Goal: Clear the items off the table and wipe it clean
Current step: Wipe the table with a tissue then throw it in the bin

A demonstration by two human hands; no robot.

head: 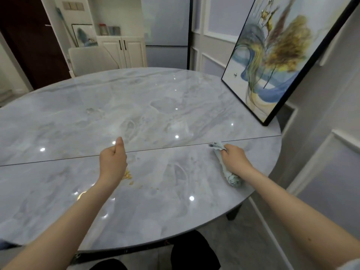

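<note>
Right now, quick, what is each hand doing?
Left hand: fingers curled, thumb up; whether it holds anything cannot be told.
Right hand: grips the rolled pale blue-green cloth.

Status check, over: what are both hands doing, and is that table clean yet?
Left hand fisted, holding nothing visible. Right hand grips rolled cloth on table. Yellow crumbs still there. Framed painting stands on far right edge.

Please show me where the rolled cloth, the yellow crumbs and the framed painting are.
rolled cloth (228, 168): head view, middle of the roll, below the right hand's grip.
yellow crumbs (128, 175): head view, densest pile.
framed painting (276, 55): head view, canvas centre.
</note>
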